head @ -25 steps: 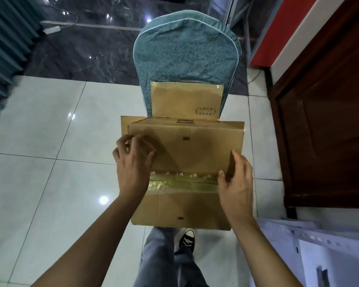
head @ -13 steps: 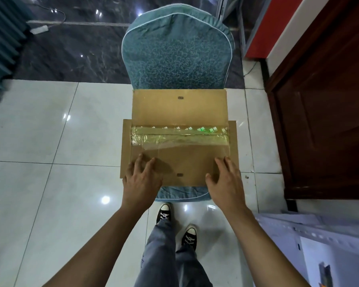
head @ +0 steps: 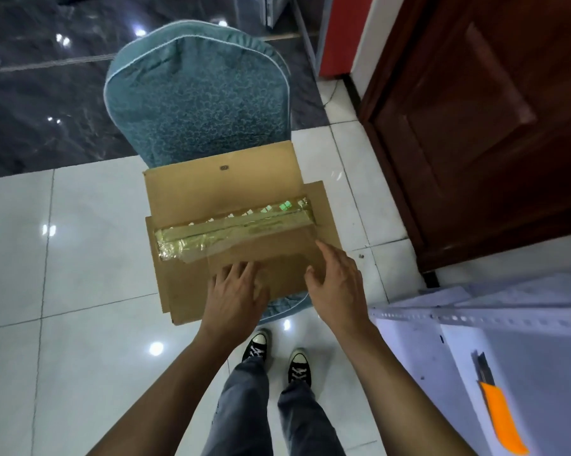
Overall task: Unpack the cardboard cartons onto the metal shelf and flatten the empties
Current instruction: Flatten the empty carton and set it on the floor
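Note:
A flattened brown cardboard carton [head: 224,192] lies on the seat of a teal chair [head: 198,97], with a band of shiny yellowish tape across its middle. My left hand [head: 236,292] rests palm down on the carton's near part, fingers spread. My right hand [head: 338,284] lies flat on the near right part, fingers straight. At the lower right stands the white metal shelf [head: 475,319].
An orange utility knife [head: 498,413] lies on the shelf's surface. A dark wooden door [head: 481,126] stands at the right. My legs and black sneakers [head: 277,353] are on the white tiled floor below the chair.
The carton went from half-folded and lifted to lying flat on the chair seat. Both hands slid to its near edge, and the view swung left, bringing more of the shelf in.

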The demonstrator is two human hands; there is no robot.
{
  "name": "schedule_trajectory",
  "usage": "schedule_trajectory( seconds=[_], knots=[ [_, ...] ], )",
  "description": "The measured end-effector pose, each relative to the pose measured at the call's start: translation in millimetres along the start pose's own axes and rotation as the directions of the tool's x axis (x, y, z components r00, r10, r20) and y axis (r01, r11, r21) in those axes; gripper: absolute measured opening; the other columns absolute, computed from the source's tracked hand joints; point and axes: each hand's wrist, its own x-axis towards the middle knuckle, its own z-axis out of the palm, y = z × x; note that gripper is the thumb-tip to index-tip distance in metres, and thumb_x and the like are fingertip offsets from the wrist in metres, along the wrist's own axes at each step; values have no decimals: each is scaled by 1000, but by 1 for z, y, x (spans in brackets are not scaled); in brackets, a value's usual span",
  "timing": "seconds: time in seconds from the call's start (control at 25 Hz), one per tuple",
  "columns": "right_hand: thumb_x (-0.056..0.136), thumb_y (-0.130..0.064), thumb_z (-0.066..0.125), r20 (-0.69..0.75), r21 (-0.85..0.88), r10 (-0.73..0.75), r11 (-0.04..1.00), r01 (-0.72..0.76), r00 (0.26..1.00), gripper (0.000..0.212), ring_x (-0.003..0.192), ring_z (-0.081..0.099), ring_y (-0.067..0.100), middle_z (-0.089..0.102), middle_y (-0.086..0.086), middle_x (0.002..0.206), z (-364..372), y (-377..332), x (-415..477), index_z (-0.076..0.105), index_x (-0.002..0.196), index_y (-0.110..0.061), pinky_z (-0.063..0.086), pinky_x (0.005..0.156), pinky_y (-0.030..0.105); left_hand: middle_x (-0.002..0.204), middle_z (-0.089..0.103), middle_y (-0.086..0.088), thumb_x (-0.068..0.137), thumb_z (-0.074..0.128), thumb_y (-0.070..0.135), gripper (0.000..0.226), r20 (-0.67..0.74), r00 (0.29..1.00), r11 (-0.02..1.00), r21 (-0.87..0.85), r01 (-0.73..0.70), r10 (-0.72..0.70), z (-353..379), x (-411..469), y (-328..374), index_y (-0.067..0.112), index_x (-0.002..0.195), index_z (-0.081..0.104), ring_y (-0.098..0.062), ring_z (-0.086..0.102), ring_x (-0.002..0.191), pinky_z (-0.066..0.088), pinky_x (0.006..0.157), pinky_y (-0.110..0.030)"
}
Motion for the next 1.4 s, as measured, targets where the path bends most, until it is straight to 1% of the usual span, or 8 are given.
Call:
schedule_trajectory(
  seconds=[0.2,0.32,0.44,0.52,0.68,1.04,1.24,1.4],
  knots=[
    [94,-22,61,-106,53,121,992,-116,987,43,119,55,25,63,3,131,-8,12,-15,57,137,-18,44,98,40,128,58,0,95,42,47,46,111,972,979,-22,-204,205,1,9,20,22,133,53,-27,48,115,43,96,-40],
    [95,-21,62,-154,117,198,977,-181,968,38,117,57,23,64,3,129,-8,30,-30,59,132,-17,47,100,42,121,61,0,97,54,36,35,143,940,950,-53,-307,311,11,8,34,23,129,55,-26,50,109,41,91,-35],
    [95,-22,62,-198,149,284,955,-257,938,37,117,58,23,63,3,130,-7,47,-51,59,131,-18,47,101,41,125,59,2,98,56,34,38,185,905,924,-71,-377,383,21,1,47,24,134,53,-22,50,111,37,90,-30],
    [97,-25,60,-212,161,346,935,-317,914,37,123,55,19,61,-2,135,-8,59,-67,57,134,-23,41,107,38,129,59,0,98,58,34,40,219,873,900,-76,-429,435,30,-7,54,23,136,53,-23,52,114,40,94,-31],
    [98,-23,58,-224,185,425,902,-390,877,36,124,53,18,59,-4,136,-17,90,-99,57,135,-23,38,108,36,131,61,-2,96,64,29,38,253,844,881,-115,-459,473,52,-19,72,20,132,57,-27,55,117,46,100,-40],
    [98,-22,60,-284,183,494,869,-459,822,37,123,54,20,61,-4,134,-43,180,-159,59,134,-21,37,108,35,127,62,0,96,63,26,33,221,816,845,-159,-510,534,114,-46,130,21,128,57,-25,53,113,43,94,-34],
    [95,-21,65,-388,168,492,869,-465,779,34,112,60,26,68,1,120,-59,230,-182,62,129,-18,47,98,44,119,65,-1,94,63,24,32,216,810,838,-171,-519,546,146,-63,156,20,125,60,-25,56,107,47,92,-38],
    [94,-26,66,-437,82,486,860,-504,757,32,102,61,27,67,0,113,-66,265,-193,62,125,-20,40,89,34,112,67,0,92,66,19,30,185,807,827,-181,-533,561,163,-80,175,19,122,63,-25,57,102,44,87,-35]
  ],
)
